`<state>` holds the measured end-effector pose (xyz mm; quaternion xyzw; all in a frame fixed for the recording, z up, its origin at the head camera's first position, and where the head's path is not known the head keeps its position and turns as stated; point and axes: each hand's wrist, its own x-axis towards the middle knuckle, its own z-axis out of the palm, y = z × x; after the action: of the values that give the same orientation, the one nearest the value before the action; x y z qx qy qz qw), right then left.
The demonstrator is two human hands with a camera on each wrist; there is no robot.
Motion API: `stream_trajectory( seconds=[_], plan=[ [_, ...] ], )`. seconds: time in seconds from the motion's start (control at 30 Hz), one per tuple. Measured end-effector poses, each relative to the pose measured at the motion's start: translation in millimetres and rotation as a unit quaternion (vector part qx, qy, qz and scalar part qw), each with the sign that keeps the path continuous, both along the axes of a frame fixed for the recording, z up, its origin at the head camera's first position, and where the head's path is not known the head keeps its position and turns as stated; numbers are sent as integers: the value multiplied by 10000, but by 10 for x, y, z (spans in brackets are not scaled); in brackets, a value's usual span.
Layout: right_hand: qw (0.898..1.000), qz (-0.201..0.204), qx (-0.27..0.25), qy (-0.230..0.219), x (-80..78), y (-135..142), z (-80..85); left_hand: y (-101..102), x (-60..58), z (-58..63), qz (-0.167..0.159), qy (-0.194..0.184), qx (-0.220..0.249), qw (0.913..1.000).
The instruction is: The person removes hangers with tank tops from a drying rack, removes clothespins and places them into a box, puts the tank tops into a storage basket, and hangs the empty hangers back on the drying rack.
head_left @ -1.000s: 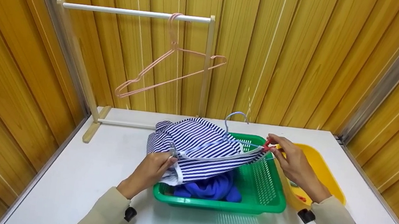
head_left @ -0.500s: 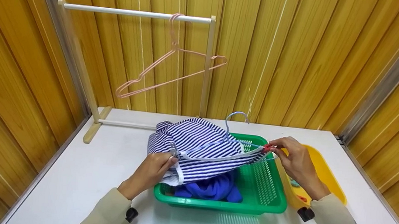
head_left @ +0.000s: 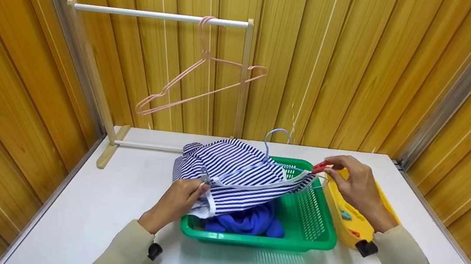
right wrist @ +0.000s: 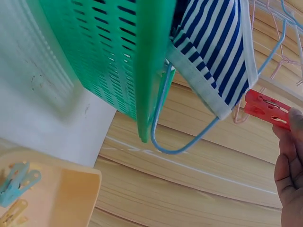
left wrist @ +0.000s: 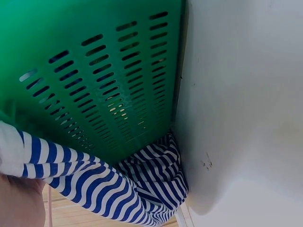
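Note:
A navy-and-white striped sleeveless top lies across the green basket with a blue hanger set in it. My left hand grips the top's left strap area, beside a grey clothespin. In the right wrist view, my right hand pinches a red clothespin by its handle end. Its tip is at the edge of the top's right strap; whether it touches the cloth I cannot tell. The hanger's blue end sticks out past that strap.
Blue cloth lies inside the basket. At its right a yellow bin holds several clothespins, one of them teal. A rack at the back left carries a pink hanger. Wood-patterned panels surround the white table.
My right hand has shifted slightly right with the red clothespin, which now shows more of its length beyond the strap. The left hand has stayed in place on the top.

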<state>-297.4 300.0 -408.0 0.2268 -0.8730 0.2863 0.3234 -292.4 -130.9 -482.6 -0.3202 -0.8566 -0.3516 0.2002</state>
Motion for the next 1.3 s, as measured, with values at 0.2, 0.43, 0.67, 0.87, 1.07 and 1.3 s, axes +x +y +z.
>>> stream_trajectory(
  seconds=[0.2,0.43,0.67,0.87,1.07,1.3],
  plan=[
    [9982,-205,-225,-514,-7,130,47,-8,-10,-22,-78,74,39,9999],
    [9876,-832,397,-1269,-47,334,6,-16,-14,-15,22,128,-116,9998],
    [9441,-1020,1223,-2888,-169,621,-187,-19,-18,-22,48,216,-166,9996],
    [9094,-1062,1402,-3770,-264,778,-352,-21,-15,-18,11,136,-152,9998],
    [8979,-1073,1857,-3845,-303,804,-457,-19,-30,-21,-87,333,-167,9993],
    [8855,-1060,1995,-4060,-312,780,-475,-12,-29,-15,-132,381,-123,9991]
  ],
)
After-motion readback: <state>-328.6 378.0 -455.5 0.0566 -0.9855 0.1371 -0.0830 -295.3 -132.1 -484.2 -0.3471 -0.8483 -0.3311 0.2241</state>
